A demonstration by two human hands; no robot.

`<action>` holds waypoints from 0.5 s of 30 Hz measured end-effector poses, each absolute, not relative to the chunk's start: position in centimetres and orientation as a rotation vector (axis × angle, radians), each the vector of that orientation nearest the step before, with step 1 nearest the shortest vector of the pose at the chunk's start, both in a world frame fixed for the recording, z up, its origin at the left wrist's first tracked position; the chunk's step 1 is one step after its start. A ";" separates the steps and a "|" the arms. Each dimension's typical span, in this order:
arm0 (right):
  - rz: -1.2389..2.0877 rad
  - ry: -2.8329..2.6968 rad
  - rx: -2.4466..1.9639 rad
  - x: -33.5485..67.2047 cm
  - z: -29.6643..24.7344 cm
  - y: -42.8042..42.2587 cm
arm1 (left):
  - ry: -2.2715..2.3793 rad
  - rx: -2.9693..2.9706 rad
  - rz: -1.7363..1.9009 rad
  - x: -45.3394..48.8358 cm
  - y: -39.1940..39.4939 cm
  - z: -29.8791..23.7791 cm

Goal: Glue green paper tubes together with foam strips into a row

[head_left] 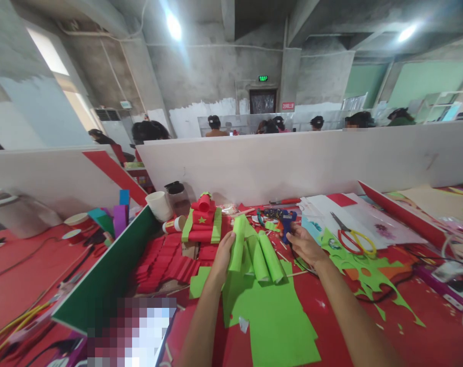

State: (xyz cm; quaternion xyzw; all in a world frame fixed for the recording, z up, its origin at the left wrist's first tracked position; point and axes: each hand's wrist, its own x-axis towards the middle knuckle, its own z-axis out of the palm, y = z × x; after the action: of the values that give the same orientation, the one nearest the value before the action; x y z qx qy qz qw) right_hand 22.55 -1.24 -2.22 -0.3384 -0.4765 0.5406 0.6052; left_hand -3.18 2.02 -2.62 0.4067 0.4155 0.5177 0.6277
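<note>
My left hand (224, 250) is closed around a bright green rolled tube (238, 242), which stands tilted above the table. Other green rolls (272, 257) lie just to its right, over flat green sheets (281, 316). In my right hand (306, 246) is a blue glue gun (288, 224), its nozzle side pointing left and a dark cord trailing below. Left of my left hand sits a red and green model (203, 219) with a yellow star. Stacks of folded red strips (166, 267) lie beside it.
Scissors (354, 239) with red and yellow handles lie on white sheets at right, near green cut-out scraps (369, 275). A green divider board (109, 270) edges the left. A screen (147, 336) is at front left. White partition (292, 158) behind; people sit beyond it.
</note>
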 end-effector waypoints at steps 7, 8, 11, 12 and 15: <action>1.243 -1.006 -0.753 22.4 -2.0 -1.3 | 0.969 0.912 1.205 -3.2 2.0 -2.7; 1.224 -0.998 -0.759 22.4 -2.0 -1.2 | 0.967 0.908 1.208 -3.2 2.0 -2.8; 1.127 -1.016 -0.811 22.2 -2.2 -1.0 | 0.974 0.897 1.211 -3.1 2.1 -2.9; 1.093 -1.045 -0.845 22.1 -2.3 -1.0 | 0.979 0.893 1.215 -3.1 2.1 -2.9; 1.006 -1.179 -0.955 21.4 -2.6 -0.9 | 0.976 0.902 1.226 -3.1 1.9 -2.9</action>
State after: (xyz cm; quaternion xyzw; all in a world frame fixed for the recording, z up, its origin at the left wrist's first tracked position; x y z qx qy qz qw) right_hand 21.40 -0.88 -2.60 -0.4144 -0.5115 0.4363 0.6134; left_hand -3.07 1.92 -2.85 0.3922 0.4242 0.5327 0.6184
